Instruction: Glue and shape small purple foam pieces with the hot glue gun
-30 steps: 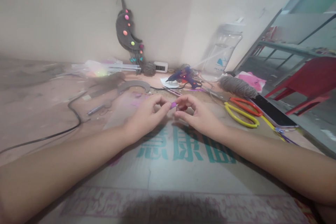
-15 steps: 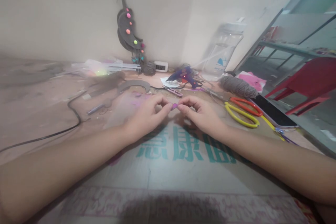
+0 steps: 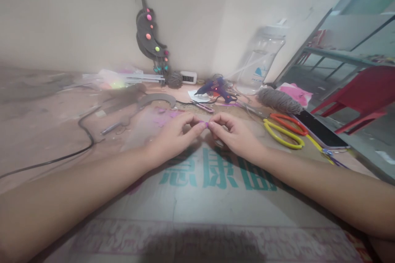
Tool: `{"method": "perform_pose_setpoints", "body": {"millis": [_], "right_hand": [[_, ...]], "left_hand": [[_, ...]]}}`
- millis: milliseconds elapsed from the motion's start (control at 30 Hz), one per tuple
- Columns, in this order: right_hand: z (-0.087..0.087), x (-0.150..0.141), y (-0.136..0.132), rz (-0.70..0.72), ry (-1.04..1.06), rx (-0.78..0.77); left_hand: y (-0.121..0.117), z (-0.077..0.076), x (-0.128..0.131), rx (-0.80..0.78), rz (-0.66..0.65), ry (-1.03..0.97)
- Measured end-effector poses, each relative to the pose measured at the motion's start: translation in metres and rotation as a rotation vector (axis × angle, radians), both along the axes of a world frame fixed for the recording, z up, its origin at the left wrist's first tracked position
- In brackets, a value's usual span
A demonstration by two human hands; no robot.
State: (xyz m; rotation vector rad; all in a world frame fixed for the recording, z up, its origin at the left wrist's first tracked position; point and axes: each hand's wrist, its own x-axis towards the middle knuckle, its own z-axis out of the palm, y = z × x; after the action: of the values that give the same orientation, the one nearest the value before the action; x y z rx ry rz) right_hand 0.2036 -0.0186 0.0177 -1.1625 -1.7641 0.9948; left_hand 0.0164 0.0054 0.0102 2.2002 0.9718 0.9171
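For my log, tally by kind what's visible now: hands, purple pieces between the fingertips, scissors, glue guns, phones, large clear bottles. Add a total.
Hands: 2 (left hand, right hand)
Purple piece: 1
Scissors: 1
Glue gun: 1
Phone: 1
Clear bottle: 1
Total: 7

site: indoor handicraft corner; whether in a home or a small workshop, cannot tell. evidence: blue glue gun (image 3: 216,87) with a lit red dot, clear sticks (image 3: 138,77), scissors (image 3: 267,124), craft knife (image 3: 203,107) and grey yarn (image 3: 279,100), all spread over a pinkish surface (image 3: 46,135). printed cardboard (image 3: 216,211) serves as work mat. dark crescent ornament (image 3: 148,35) with coloured dots hangs on the plain wall (image 3: 92,16). everyday items share the space: water bottle (image 3: 261,61), phone (image 3: 322,130), small digital clock (image 3: 189,77). red plastic chair (image 3: 364,94) stands off to the right.
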Motion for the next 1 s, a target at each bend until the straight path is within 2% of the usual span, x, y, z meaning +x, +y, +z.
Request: {"method": "perform_pose_setpoints", "body": {"millis": [300, 433, 633, 767, 1000], "right_hand": [[0.001, 0.0, -0.001, 0.009, -0.062, 0.038], [-0.002, 0.002, 0.003, 0.035, -0.014, 0.065], [-0.01, 0.002, 0.007, 0.041, -0.106, 0.091], [-0.006, 0.004, 0.004, -0.029, -0.174, 0.201], [-0.005, 0.006, 0.003, -0.072, -0.202, 0.336]], "left_hand": [[0.001, 0.001, 0.001, 0.046, 0.034, 0.059], [0.001, 0.001, 0.001, 0.006, 0.041, 0.01], [0.001, 0.002, 0.002, -0.045, 0.048, -0.028], [0.002, 0.004, 0.002, -0.048, 0.06, -0.034], [0.002, 0.004, 0.003, -0.094, 0.047, -0.06]]}}
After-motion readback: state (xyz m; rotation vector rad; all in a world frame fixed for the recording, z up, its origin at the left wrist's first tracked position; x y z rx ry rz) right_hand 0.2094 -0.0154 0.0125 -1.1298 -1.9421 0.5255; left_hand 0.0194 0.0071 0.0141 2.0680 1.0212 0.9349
